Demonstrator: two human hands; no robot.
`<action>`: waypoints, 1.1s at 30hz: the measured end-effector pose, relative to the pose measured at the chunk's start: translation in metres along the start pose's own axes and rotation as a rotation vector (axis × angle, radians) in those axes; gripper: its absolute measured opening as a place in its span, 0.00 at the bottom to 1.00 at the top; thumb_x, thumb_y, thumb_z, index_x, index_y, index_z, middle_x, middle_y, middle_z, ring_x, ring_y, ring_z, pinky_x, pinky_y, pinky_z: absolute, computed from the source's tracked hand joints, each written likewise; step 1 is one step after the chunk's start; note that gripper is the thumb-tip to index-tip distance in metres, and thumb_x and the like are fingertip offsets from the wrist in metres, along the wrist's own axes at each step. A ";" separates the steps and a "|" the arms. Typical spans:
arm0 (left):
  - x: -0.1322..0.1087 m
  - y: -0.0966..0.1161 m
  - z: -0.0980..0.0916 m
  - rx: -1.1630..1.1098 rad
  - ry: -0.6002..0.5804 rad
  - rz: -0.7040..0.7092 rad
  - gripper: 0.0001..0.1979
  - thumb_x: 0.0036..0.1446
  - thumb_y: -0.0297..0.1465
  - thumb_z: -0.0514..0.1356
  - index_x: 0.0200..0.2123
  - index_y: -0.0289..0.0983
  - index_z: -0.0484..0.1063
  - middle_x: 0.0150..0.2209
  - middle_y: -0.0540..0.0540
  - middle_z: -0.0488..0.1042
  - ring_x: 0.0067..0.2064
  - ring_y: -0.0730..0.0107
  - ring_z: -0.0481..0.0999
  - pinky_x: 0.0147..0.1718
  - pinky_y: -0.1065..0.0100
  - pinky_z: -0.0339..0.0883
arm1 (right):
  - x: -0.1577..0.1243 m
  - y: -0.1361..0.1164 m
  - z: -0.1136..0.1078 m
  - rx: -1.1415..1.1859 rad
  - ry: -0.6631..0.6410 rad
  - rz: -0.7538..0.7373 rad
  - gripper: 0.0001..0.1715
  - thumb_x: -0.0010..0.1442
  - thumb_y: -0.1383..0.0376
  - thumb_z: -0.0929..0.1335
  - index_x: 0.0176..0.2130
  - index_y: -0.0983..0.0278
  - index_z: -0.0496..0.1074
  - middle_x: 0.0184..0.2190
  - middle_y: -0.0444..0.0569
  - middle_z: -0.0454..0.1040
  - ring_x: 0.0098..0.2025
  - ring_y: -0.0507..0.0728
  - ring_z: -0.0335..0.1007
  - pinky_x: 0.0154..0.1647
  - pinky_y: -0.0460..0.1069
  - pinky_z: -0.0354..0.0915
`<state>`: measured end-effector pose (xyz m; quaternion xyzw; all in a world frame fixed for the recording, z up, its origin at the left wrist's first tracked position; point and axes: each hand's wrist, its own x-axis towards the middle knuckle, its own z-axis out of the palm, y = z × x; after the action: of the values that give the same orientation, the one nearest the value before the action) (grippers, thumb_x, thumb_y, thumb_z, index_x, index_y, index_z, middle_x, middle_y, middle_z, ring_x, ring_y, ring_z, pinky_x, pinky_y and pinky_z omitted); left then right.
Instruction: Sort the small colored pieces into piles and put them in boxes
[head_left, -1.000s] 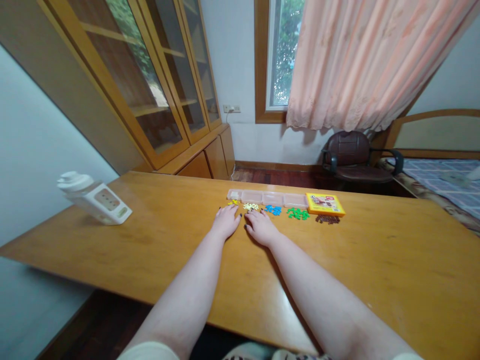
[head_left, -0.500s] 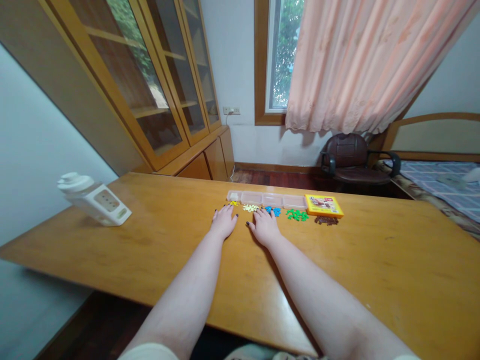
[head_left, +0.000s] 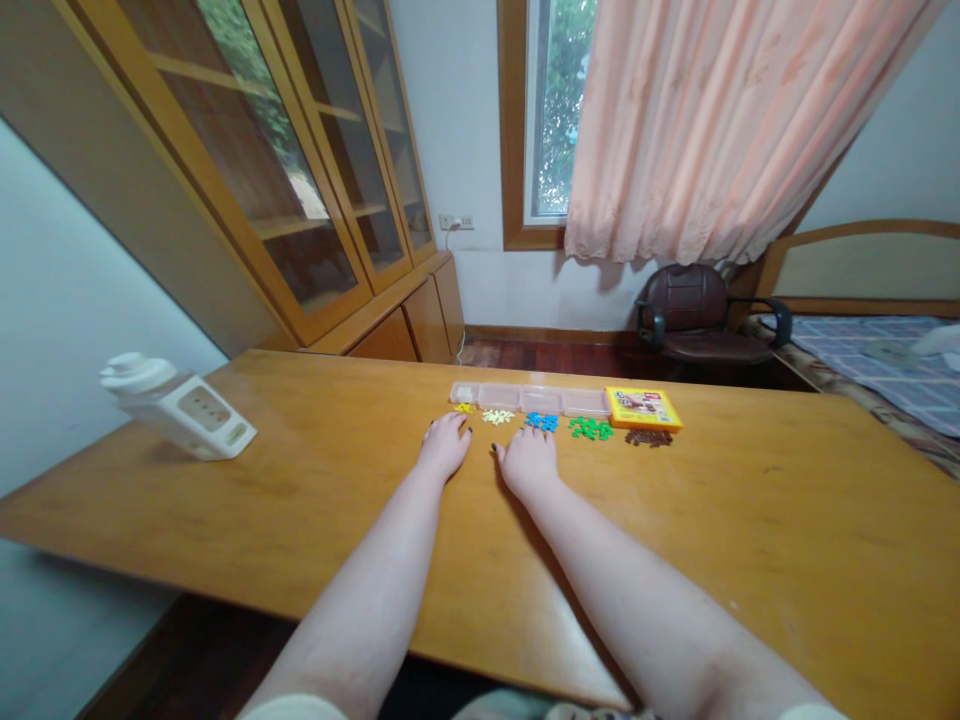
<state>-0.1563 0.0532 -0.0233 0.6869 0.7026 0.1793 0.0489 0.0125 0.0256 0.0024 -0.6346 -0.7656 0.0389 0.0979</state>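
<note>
Palm down on the wooden table (head_left: 337,470), my left hand (head_left: 445,446) has its fingers apart just below a small pile of yellow pieces (head_left: 464,408). My right hand (head_left: 529,462) lies flat with the thumb spread, its fingertips by the blue pieces (head_left: 541,422). Neither hand holds anything. Between them, farther back, is a pile of cream pieces (head_left: 498,416). Green pieces (head_left: 591,429) and brown pieces (head_left: 649,438) lie to the right. Behind the piles runs a row of clear plastic trays (head_left: 540,399), with a yellow box (head_left: 643,408) at its right end.
A white-lidded jug (head_left: 180,405) stands on the table's left part. Beyond the table are a glass-door cabinet (head_left: 382,285), a dark office chair (head_left: 694,315), a pink curtain (head_left: 697,130) and a bed (head_left: 870,345) at the right.
My right hand has shifted slightly right and back from the cream pieces towards the blue ones, uncovering more of both piles. The view has moved a little.
</note>
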 end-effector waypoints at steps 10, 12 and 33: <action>0.001 -0.004 0.003 -0.077 0.044 -0.042 0.20 0.57 0.32 0.52 0.52 0.36 0.69 0.58 0.42 0.65 0.59 0.60 0.64 0.59 0.61 0.56 | 0.000 0.003 -0.012 -0.075 -0.016 0.091 0.28 0.59 0.54 0.64 0.46 0.77 0.71 0.44 0.71 0.70 0.48 0.69 0.65 0.47 0.57 0.55; 0.001 -0.004 0.004 -0.087 0.047 -0.046 0.21 0.56 0.32 0.53 0.52 0.35 0.70 0.58 0.41 0.65 0.59 0.60 0.64 0.59 0.61 0.56 | 0.001 0.003 -0.010 -0.110 -0.046 0.108 0.29 0.59 0.54 0.64 0.46 0.77 0.71 0.44 0.72 0.70 0.48 0.70 0.65 0.47 0.57 0.55; -0.013 0.021 0.000 -0.122 0.033 0.148 0.16 0.56 0.26 0.51 0.44 0.38 0.74 0.45 0.45 0.75 0.48 0.64 0.71 0.52 0.63 0.63 | -0.004 0.004 0.002 0.033 -0.040 -0.128 0.19 0.63 0.62 0.58 0.41 0.68 0.73 0.39 0.60 0.75 0.42 0.62 0.70 0.42 0.53 0.61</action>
<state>-0.1356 0.0403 -0.0186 0.7296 0.6384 0.2362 0.0659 0.0168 0.0224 -0.0003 -0.5816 -0.8058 0.0579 0.0953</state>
